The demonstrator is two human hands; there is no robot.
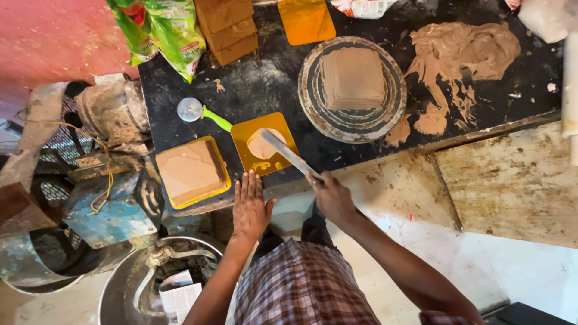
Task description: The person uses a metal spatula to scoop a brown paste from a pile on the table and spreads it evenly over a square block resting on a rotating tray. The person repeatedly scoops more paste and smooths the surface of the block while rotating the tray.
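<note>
My right hand [330, 195] grips the handle of a long flat metal spatula [288, 153], its blade tip resting on a dab of tan cream on a small yellow square board [244, 150]. My left hand [250, 204] lies flat, fingers together, on the front edge of the black counter [265, 84], just below that board. To the left sits a yellow square board with a cream-covered square cake [191, 171]. Farther back a square brown cake [353, 77] stands on a round turntable [319, 111].
A heap of tan cream [463, 51] is smeared at the counter's back right. A green-handled tool with a round clear head [198, 111], stacked brown cake slabs [229, 30], green packets [162, 30] and an orange board [306, 21] lie behind. A metal mixer bowl [120, 289] stands below left.
</note>
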